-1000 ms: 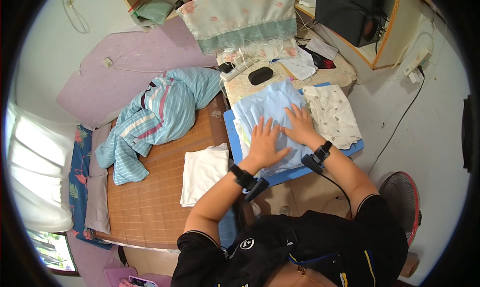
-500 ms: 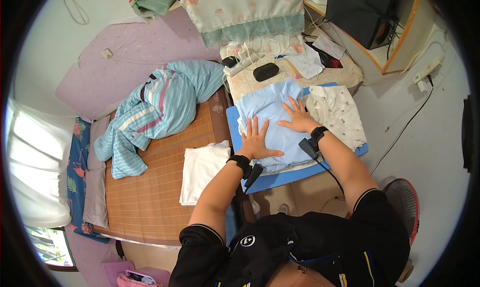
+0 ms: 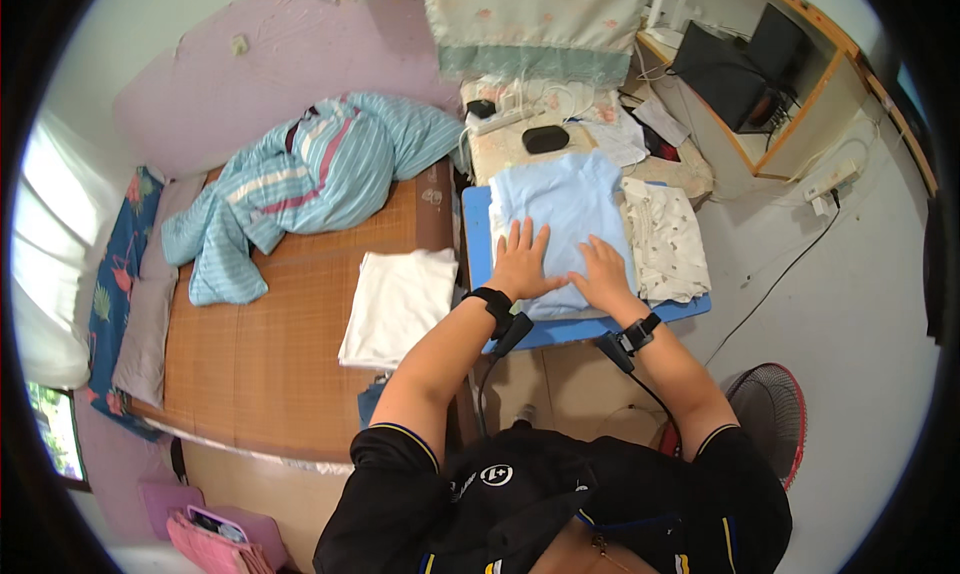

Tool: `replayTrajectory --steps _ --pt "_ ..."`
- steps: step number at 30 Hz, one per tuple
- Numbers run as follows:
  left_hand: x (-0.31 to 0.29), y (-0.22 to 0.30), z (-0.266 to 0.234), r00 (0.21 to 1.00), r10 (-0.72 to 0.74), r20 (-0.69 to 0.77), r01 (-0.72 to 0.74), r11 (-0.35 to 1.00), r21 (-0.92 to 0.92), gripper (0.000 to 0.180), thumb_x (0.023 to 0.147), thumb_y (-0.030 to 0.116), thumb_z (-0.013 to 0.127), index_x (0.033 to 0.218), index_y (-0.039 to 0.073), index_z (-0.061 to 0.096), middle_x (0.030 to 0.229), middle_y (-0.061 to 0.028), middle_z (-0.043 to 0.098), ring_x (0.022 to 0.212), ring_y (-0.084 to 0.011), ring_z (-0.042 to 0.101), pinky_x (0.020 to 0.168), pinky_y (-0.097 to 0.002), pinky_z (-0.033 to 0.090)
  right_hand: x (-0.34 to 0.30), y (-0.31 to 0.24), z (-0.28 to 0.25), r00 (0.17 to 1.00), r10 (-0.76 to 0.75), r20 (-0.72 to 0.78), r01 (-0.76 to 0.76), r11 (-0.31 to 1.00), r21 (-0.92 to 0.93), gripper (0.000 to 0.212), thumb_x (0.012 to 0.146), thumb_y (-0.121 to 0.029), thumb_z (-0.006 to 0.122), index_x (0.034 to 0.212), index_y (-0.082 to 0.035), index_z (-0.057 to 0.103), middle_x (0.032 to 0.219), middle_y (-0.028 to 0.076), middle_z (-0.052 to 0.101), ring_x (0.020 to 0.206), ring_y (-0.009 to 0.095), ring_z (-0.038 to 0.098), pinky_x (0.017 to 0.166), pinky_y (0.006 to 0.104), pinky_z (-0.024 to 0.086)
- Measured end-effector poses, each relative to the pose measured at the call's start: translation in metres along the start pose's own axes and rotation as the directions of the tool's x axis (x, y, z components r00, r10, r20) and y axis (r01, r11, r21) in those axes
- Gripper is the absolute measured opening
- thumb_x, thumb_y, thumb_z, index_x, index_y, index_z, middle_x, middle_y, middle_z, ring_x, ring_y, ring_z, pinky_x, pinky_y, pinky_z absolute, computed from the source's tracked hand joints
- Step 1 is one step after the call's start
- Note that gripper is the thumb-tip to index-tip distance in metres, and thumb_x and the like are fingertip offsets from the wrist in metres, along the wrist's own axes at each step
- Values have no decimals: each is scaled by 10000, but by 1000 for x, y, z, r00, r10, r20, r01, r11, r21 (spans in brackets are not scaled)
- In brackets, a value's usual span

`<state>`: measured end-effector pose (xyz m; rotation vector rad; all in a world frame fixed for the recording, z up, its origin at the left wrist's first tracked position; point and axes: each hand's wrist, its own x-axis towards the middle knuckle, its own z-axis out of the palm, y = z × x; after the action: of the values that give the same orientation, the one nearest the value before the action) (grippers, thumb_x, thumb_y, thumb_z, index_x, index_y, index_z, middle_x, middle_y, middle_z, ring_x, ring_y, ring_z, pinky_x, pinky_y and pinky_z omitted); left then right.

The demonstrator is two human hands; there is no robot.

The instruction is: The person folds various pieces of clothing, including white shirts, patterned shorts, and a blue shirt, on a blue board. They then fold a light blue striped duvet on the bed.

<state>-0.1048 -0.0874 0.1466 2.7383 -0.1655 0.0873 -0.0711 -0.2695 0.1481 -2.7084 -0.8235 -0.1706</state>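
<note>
A light blue folded garment (image 3: 565,199) lies on a blue board (image 3: 478,236) in front of me. My left hand (image 3: 524,264) rests flat on its left part, fingers spread and pointing away. My right hand (image 3: 604,276) lies on the near right part, palm down with fingers stretched out, its thumb close to the left thumb. Neither hand holds anything. A cream garment with small dark prints (image 3: 668,239) lies folded on the board just right of the blue one. Some white cloth peeks out under the blue garment's left edge.
On the bed mat (image 3: 290,354) to the left lie a folded white cloth (image 3: 400,304) and a crumpled striped blue quilt (image 3: 320,174). Behind the board are a dark oval case (image 3: 545,139) and a power strip (image 3: 500,119). A fan (image 3: 770,414) stands at the right.
Both hands have drawn nearer to me over the blue garment and closer together. The garment looks smoother and straighter. My view has shifted and turned slightly.
</note>
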Motion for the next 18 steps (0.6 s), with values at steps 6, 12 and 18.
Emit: replayTrajectory --steps 6,12,18 --pt "-96 -58 -21 877 -9 -481 -161 937 -311 675 727 311 687 1219 -32 379 1252 -253 383 1157 -389 375 979 -383 309 -56 -87 2 938 -259 -228 336 840 425 138 768 -100 576 869 -6 565 969 133 551 885 301 509 755 372 391" --pt "-255 -152 -18 666 -542 -512 181 784 -594 444 751 202 652 1088 -35 487 1069 -201 527 1010 -330 497 865 -365 402 -123 -169 89 849 -272 454 -170 672 721 293 831 -157 520 601 22 556 675 118 582 614 239 561 589 338 434" --pt "-404 -204 25 515 -819 -254 508 531 -678 456 763 228 631 1099 -45 487 1064 -201 541 994 -295 528 837 -357 431 -150 -201 174 781 -187 596 -410 566 715 166 842 -133 481 842 4 575 801 101 601 701 186 594 647 295 467"
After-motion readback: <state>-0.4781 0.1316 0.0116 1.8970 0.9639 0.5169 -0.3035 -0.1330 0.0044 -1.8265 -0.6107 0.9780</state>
